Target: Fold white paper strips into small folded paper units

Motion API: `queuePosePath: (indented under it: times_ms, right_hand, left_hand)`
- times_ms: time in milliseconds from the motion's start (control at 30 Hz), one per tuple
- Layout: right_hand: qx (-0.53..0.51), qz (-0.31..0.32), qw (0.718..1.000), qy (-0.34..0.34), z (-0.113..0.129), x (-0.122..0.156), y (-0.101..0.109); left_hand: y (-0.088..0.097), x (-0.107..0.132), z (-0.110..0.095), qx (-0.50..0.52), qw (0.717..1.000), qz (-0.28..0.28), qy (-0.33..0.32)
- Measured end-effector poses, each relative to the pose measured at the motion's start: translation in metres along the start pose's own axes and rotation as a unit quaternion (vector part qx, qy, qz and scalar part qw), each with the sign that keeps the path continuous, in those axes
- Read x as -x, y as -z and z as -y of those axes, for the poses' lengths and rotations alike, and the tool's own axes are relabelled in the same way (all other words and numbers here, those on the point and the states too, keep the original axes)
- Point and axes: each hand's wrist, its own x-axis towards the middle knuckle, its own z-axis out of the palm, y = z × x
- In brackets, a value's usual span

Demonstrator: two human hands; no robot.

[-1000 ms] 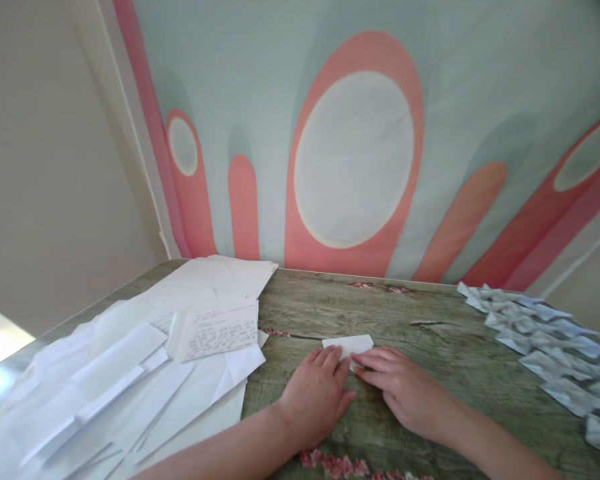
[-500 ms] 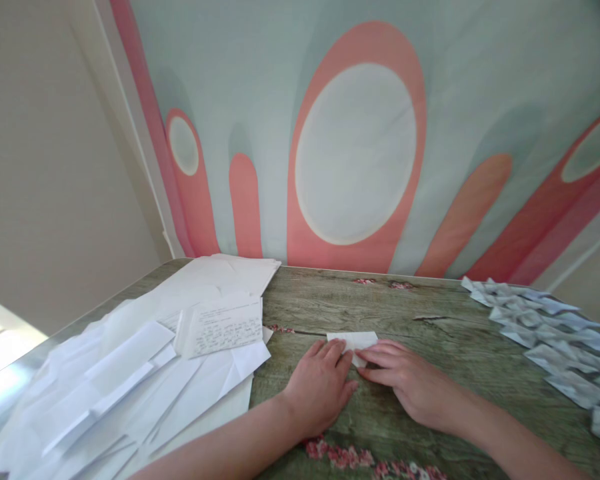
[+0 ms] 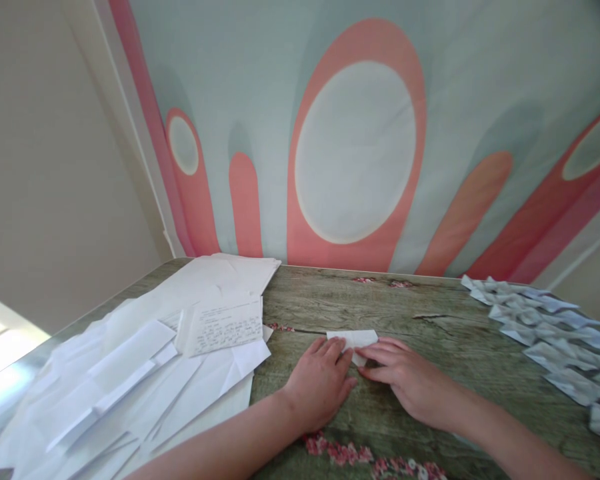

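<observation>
A small folded piece of white paper lies on the table in front of me, its lower part partly hidden by my fingers. My left hand rests palm down, fingers close together, holding the left side of the paper against the tabletop. From the right, my right hand has its fingertips and thumb closed at the paper's lower right part. The tips of both hands almost meet over it.
Loose and folded white sheets spread over the left side, with a handwritten sheet on top. Several folded paper pieces stand in rows at the right. The wood-patterned table meets a pink and green patterned wall.
Both hands stay almost in place on the folded paper. My right thumb and fingers have shifted very slightly, and a little more of the paper's lower part shows.
</observation>
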Motion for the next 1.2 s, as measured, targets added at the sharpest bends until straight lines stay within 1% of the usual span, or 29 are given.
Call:
queuePosePath:
  times_ms: [100,167,233,333,467,633,733,867,1033,1200]
  right_hand:
    - [-0.038,-0.022,0.999,-0.023,-0.010,0.001,-0.005]
    - [-0.067,-0.086,0.991,-0.080,-0.021,0.000,-0.010]
    - [-0.077,-0.150,0.975,-0.143,-0.033,-0.002,-0.017]
    - [-0.076,-0.191,0.962,-0.179,-0.044,-0.005,-0.027]
    - [-0.063,-0.198,0.959,-0.192,-0.045,-0.009,-0.032]
    - [-0.085,-0.193,0.957,-0.198,-0.042,-0.010,-0.030]
    - [-0.098,-0.186,0.955,-0.210,-0.042,-0.011,-0.029]
    - [-0.108,-0.181,0.951,-0.225,-0.039,-0.013,-0.027]
    - [-0.120,-0.176,0.950,-0.228,-0.035,-0.013,-0.025]
    - [-0.126,-0.182,0.946,-0.238,-0.036,-0.010,-0.026]
  left_hand:
    - [0.000,-0.001,0.001,0.009,1.000,-0.008,-0.004]
    - [0.001,-0.002,0.002,0.019,1.000,-0.013,-0.008]
    - [0.002,-0.003,0.003,0.031,0.999,-0.016,-0.009]
    - [0.004,-0.005,0.005,0.050,0.998,-0.022,-0.008]
    - [0.004,-0.009,0.006,0.074,0.997,-0.029,0.002]
    - [-0.001,-0.015,0.010,0.109,0.993,-0.044,0.025]
    - [-0.006,-0.018,0.014,0.149,0.985,-0.061,0.058]
    - [-0.012,-0.021,0.020,0.197,0.969,-0.092,0.119]
    - [-0.016,-0.022,0.024,0.185,0.962,-0.097,0.178]
    - [-0.016,-0.023,0.026,0.174,0.961,-0.089,0.197]
